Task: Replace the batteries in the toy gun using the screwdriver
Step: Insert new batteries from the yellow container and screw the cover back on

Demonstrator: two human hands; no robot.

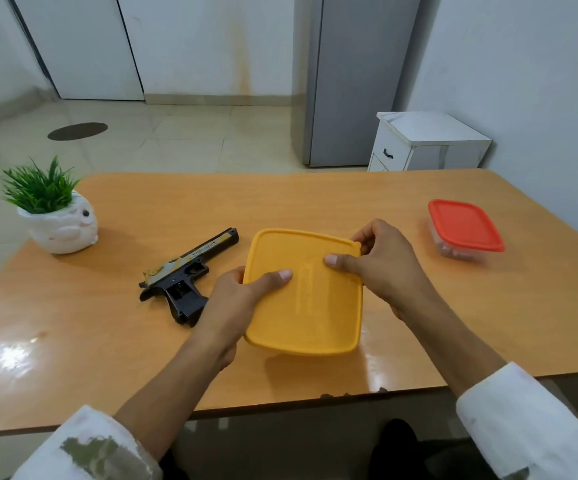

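1. Two hands are closed on one yellow-lidded box point(304, 299), which is held over the middle of the table point(315, 195), towards its near edge. Whether its base rests on the surface cannot be told.
2. The left hand point(242, 289) is wrapped round the box's left side with the thumb laid flat on the lid point(329, 317), apparently so that the box is steadied.
3. The right hand point(381, 261) is set at the lid's far right corner, thumb pressed on top and fingers point(367, 237) curled at the rim. This grip is judged to be meant for peeling the lid up from that corner.
4. The toy gun point(183, 275) is laid on its side just left of the box, close to the left hand but not touched. Its muzzle is pointed towards the far edge and its handle towards the near edge. The battery work is therefore judged not yet begun.
5. No screwdriver and no batteries can be seen; they are presumed to be kept inside the closed boxes, which would explain why one is being opened first.
6. A red-lidded box point(464, 226) is placed near the right edge, well apart from both hands and closed. Its contents are too blurred to be named.
7. A potted plant point(55, 216) is stood at the far left corner, out of the working space.
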